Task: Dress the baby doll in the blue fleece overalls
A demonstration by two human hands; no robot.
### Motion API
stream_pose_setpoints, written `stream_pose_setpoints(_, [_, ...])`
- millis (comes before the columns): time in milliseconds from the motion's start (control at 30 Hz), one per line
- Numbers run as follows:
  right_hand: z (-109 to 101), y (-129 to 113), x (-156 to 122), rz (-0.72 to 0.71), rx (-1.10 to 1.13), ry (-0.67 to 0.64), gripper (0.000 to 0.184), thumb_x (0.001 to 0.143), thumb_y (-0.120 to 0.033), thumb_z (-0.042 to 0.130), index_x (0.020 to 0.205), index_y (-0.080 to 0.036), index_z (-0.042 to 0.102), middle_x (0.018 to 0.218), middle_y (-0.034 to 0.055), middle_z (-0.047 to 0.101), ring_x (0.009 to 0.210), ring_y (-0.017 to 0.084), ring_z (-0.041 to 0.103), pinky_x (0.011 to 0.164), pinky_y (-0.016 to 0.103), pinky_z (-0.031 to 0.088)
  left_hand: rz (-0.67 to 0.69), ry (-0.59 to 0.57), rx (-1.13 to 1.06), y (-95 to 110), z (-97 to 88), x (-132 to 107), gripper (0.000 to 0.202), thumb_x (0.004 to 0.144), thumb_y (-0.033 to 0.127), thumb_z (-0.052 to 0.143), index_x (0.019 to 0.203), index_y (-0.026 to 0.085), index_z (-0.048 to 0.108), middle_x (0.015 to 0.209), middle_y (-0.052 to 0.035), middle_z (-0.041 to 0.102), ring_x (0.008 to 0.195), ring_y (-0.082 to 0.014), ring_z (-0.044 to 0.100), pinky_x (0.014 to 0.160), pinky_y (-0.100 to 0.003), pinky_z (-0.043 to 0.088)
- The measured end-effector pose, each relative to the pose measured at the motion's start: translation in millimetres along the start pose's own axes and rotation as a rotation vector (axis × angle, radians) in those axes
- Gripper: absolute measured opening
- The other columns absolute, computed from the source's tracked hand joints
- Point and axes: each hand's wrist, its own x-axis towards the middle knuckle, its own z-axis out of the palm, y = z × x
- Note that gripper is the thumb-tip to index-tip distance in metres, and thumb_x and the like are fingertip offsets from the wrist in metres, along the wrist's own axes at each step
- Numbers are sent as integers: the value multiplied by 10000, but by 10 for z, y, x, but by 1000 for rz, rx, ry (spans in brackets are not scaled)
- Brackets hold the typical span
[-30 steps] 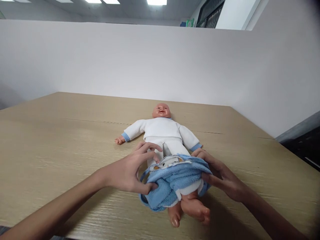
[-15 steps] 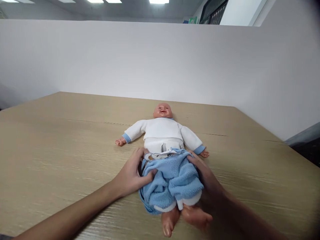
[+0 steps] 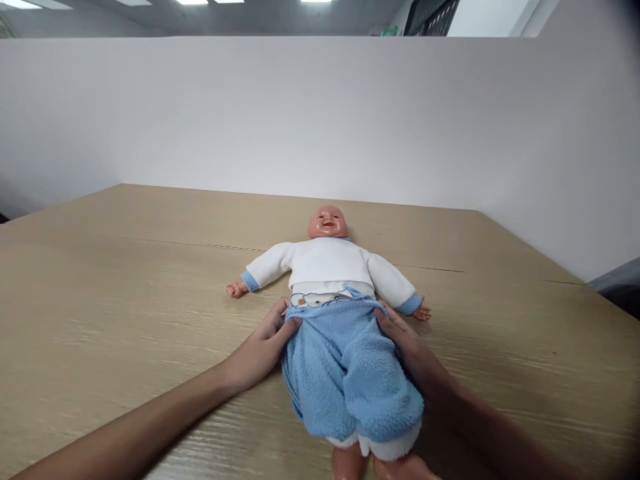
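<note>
A baby doll (image 3: 327,223) lies on its back, head away from me, arms spread. It wears a white top (image 3: 330,261) with blue cuffs and fluffy blue pants (image 3: 350,367) with white hems. My left hand (image 3: 263,350) grips the pants' waistband on the left side, thumb on top. On the opposite side, my right hand (image 3: 407,343) holds the waistband too, its fingers partly hidden. Between top and pants shows a strip of patterned white diaper (image 3: 315,299). The doll's feet are cut off by the lower edge of the view.
The doll rests on a wide wooden table (image 3: 150,287) with thin seams across it. A white partition wall (image 3: 300,120) stands behind the table's far edge. At the right edge of the view is a dark grey object (image 3: 620,287).
Both hands have drawn the pants up toward the doll's waist. The bunched legs of the pants are now smoother, and less of the white middle shows. The doll sits slightly lower in view.
</note>
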Motion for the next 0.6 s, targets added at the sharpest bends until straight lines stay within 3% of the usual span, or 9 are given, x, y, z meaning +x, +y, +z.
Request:
stream_pose_setpoints(67, [-19, 3, 18, -19, 4, -47, 612, 856, -647, 846, 1359, -312, 752, 1445, 38, 741, 1480, 337, 575, 1280, 537, 424, -22, -4, -60, 1, -3, 24, 664, 984, 641, 600, 1497, 231, 505, 1648, -120, 529, 1658, -323, 272, 1338, -500, 311])
stream_pose_setpoints(267, [-47, 10, 66, -47, -2, -115, 559, 893, -621, 814, 1347, -304, 742, 1420, 35, 747, 1465, 335, 573, 1221, 509, 488, -2, -24, -86, 37, -15, 38, 647, 1007, 580, 622, 1536, 232, 491, 1565, -116, 623, 1511, -311, 519, 1290, -507, 397])
stream_pose_setpoints(367, [-82, -21, 84, -109, -71, -131, 520, 878, -632, 824, 1254, -276, 772, 1289, 45, 794, 1370, 352, 634, 1160, 482, 530, 56, 6, -2, 53, -34, 25, 654, 1028, 585, 586, 1566, 223, 495, 1608, -99, 591, 1540, -309, 490, 1301, -467, 388])
stream_pose_setpoints(500, [-82, -88, 42, -205, -270, -136, 499, 913, -719, 744, 1123, -268, 783, 1154, 43, 812, 1290, 366, 658, 1178, 487, 487, 153, 64, 209, 47, -65, 0, 620, 1062, 653, 498, 1485, 222, 639, 1580, -71, 624, 1535, -330, 491, 1317, -436, 352])
stream_pose_setpoints(600, [-25, -78, -8, -181, -282, -65, 601, 887, -783, 721, 1232, -292, 763, 1344, 46, 771, 1401, 389, 599, 1272, 540, 389, 129, 47, 213, 40, -54, -22, 669, 1069, 703, 428, 1385, 195, 726, 1472, -77, 708, 1425, -345, 593, 1264, -450, 419])
